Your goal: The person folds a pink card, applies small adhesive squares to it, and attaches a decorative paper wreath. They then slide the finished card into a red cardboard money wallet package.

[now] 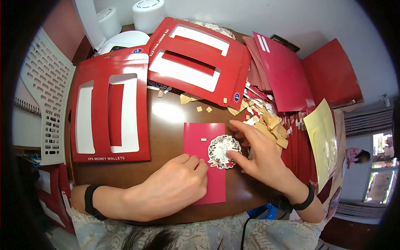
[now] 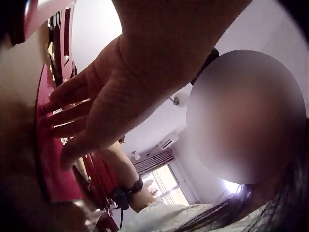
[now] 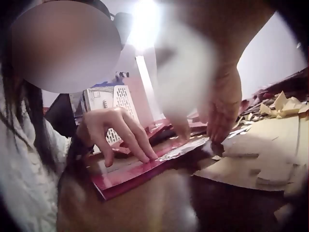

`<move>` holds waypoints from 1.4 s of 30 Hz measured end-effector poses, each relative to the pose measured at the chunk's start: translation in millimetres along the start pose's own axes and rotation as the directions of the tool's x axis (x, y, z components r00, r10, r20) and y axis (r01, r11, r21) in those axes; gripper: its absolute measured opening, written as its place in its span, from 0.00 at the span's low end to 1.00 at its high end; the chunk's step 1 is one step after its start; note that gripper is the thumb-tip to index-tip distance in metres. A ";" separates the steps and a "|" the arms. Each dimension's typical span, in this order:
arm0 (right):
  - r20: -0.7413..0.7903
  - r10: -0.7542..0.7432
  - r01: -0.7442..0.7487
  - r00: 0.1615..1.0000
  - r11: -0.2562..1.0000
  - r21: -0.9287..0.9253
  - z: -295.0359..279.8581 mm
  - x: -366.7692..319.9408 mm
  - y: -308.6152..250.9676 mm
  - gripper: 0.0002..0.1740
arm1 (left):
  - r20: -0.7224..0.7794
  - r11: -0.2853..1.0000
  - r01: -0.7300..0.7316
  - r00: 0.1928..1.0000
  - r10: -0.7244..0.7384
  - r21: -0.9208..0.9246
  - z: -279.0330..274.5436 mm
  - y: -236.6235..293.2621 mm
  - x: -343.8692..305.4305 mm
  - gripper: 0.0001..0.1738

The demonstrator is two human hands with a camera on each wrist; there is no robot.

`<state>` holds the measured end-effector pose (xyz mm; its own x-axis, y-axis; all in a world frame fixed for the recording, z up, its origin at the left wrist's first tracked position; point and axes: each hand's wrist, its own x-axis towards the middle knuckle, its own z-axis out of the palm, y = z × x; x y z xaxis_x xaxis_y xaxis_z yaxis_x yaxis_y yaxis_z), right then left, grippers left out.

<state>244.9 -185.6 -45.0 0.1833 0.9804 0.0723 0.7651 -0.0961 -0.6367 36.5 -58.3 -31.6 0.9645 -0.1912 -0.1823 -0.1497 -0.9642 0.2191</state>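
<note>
A deep pink paper wallet (image 1: 215, 185) lies upright on the brown table. My left hand (image 1: 168, 187) rests on its left side, and the left wrist view shows the fingers (image 2: 72, 116) extended over the pink paper. One small white piece (image 1: 203, 139) sits on the wallet's upper part. A round paper cutout with a leafy wreath border and script lettering (image 1: 218, 152) overlaps the wallet's right edge. My right hand (image 1: 264, 156) holds this cutout at its right side, thumb on the printed face, the other fingers bent around the edge. The right wrist view shows the cutout (image 3: 186, 150) close over the wallet.
Two red money wallet packages (image 1: 96, 121) with cut-out windows lie left and behind. Torn tan paper scraps (image 1: 271, 125) pile up at right, before stacked red wallets (image 1: 298, 146) and a yellow sheet (image 1: 321, 133). A white perforated basket (image 1: 48, 83) stands at far left.
</note>
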 end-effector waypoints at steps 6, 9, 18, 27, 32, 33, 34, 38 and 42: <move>0.163 0.169 -0.187 0.972 0.977 0.102 -19.6 7.4 1.7 0.23 | 0.013 1.000 -0.020 1.000 0.021 -0.006 -3.4 -1.9 -0.4 0.25; 0.219 -0.168 0.162 0.961 0.986 0.045 -27.7 13.0 -3.2 0.21 | 0.028 1.000 -0.027 0.999 0.027 -0.003 -4.0 -1.0 0.8 0.25; 0.297 -0.070 0.078 0.952 0.997 -0.014 -27.6 -17.2 -11.2 0.38 | 0.043 1.000 -0.018 0.999 0.017 0.024 -4.3 -0.8 -0.4 0.25; 0.375 -0.100 0.097 0.921 0.995 0.028 -18.6 -29.3 0.0 0.40 | -0.050 0.995 -0.066 0.996 0.069 0.070 -3.4 5.2 -6.8 0.28; 0.359 -0.060 0.059 0.931 0.998 0.015 -25.3 -34.2 -5.8 0.38 | -0.038 0.996 -0.089 0.995 0.089 0.010 -3.4 5.7 -7.2 0.31; 0.313 -0.050 0.050 0.949 0.999 0.007 -30.1 -33.4 -7.7 0.37 | -0.038 0.996 -0.086 0.996 0.086 0.006 -3.1 6.1 -7.0 0.31; 0.266 -0.040 0.042 0.963 0.999 0.000 -33.7 -32.5 -9.4 0.36 | -0.038 0.996 -0.089 0.995 0.089 -0.003 -3.0 6.7 -6.5 0.32; 0.375 0.035 -0.207 0.926 0.878 0.431 -37.3 -29.1 -7.9 0.38 | 0.003 0.996 -0.076 0.997 0.076 -0.045 -1.5 7.3 -6.1 0.35; 0.419 0.029 -0.378 0.908 0.489 0.786 -22.5 -39.9 10.0 0.41 | 0.032 0.995 -0.071 0.997 0.073 -0.068 -1.9 6.0 -4.3 0.36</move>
<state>259.1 -229.6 -37.0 -0.0698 0.9591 -0.2742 -0.1804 -0.2825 -0.9422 31.9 -63.0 -27.7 0.9433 -0.2674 -0.1966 -0.2027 -0.9332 0.2966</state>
